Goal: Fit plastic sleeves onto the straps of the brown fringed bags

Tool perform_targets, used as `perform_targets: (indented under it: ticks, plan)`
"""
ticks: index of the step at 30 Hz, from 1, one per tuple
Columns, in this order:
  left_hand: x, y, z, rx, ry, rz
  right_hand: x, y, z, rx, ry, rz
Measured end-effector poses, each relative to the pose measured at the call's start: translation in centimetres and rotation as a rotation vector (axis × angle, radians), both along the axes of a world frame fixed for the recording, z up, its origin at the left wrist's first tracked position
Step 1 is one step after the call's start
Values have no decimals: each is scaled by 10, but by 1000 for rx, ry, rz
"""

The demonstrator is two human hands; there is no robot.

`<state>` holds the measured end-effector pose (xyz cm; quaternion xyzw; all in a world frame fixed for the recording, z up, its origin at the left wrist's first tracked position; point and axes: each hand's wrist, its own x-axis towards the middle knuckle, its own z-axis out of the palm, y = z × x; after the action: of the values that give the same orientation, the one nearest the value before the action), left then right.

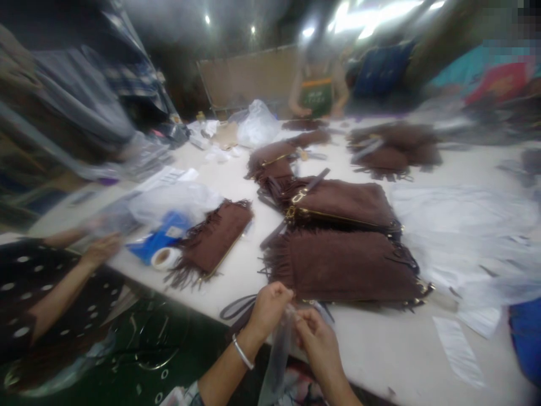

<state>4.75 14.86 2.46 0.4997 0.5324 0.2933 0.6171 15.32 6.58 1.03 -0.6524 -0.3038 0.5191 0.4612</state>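
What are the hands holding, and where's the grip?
A clear plastic bag. The left hand and right hand both pinch it at its top edge, and the rest hangs down below them.

Brown fringe on a white table

Chocolate-brown fringed bags [344, 265] with gold trim fill the centre of the white table [380, 349]. A further brown bag [215, 239] lies toward 9 o'clock, next to a blue packet [158, 239] and a cream tape roll [164, 258]. At 6 o'clock the plastic bag [279, 344] is clear and colourless, with a silver bangle [242, 352] beside it. At 8 o'clock a sleeve [25, 282] is black with white dots. At 12 o'clock, in blur, an apron [316, 90] seems green with an orange band. Pale white sheets [460, 225] lie at 3 o'clock and a blue patch [526, 338] at 4.
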Motion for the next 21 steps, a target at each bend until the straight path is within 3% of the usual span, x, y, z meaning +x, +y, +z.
perform_targets:
  ticks: [6, 10, 13, 16, 21]
  plan:
    - [-1, 0, 5, -8, 33, -19, -7, 4, 2, 3, -20, -92]
    - [-8, -18, 4, -121, -97, 107, -13, 6, 5, 2, 12, -197]
    - [-15, -36, 0, -198, -167, 90, -16, 9, 5, -14, 54, -252]
    - [-15, -45, -1, -210, -177, 94, -16, 12, 2, -17, 106, -264]
    - [-6, -38, 0, -110, -155, 149, -7, 5, -5, -8, 187, -213]
